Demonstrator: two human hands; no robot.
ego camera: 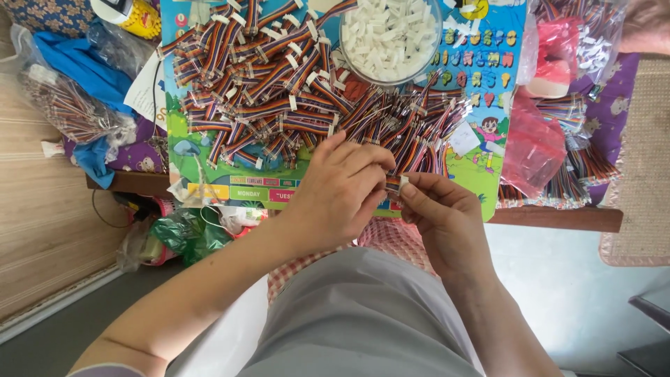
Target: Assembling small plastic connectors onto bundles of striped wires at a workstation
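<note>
Rainbow ribbon cable [392, 183] is being pinched between left hand [340, 190] and right hand [441, 213] — likely fitting a white connector [403, 181] next, needing careful alignment.

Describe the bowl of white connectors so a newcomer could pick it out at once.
Start at the colourful children's poster mat covering the low table, piled with rainbow ribbon cables. Go to its far edge, right of centre, past the two hands. There sits a round clear bowl heaped with small white plastic connectors, the only round container on the mat and the only all-white mass among striped wires.
</note>
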